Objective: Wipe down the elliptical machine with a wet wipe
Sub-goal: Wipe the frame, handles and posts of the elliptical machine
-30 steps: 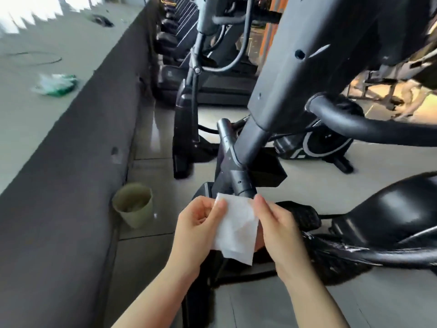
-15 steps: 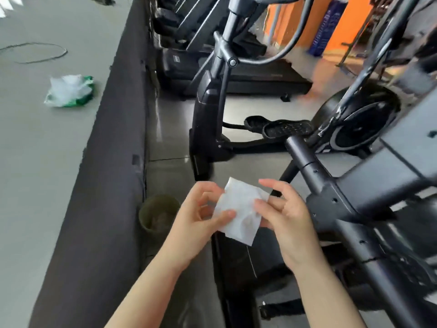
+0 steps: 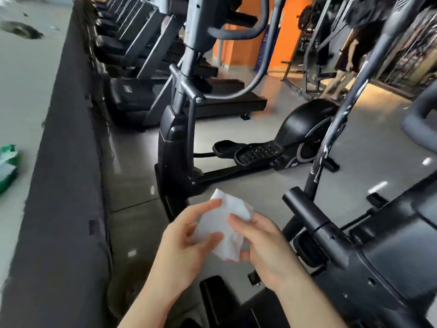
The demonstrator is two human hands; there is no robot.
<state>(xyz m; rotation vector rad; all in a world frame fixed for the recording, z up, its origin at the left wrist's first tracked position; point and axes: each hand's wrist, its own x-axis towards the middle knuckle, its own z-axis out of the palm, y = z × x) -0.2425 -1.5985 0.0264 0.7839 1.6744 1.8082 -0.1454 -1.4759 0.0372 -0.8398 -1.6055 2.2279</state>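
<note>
A white wet wipe (image 3: 223, 224) is held in the air between both hands, low in the middle of the head view. My left hand (image 3: 186, 247) pinches its left side with thumb and fingers. My right hand (image 3: 264, 245) grips its right side, fingers curled over the edge. The black elliptical machine (image 3: 378, 268) that I stand at fills the lower right, its stub tube (image 3: 305, 213) just right of my right hand and not touched. The wipe is partly folded, its lower edge hanging between my palms.
A second elliptical (image 3: 179, 147) stands just beyond my hands, with pedals (image 3: 257, 151) and flywheel cover (image 3: 307, 129). Treadmills (image 3: 142, 55) line the far left. A dark ledge (image 3: 63, 162) runs along the left, a green wipe pack (image 3: 7, 166) on it. A person stands far right.
The view has swung up and to the right, so the near machine has slid to the lower right. My hands have kept working the wipe, which is more bunched now.
</note>
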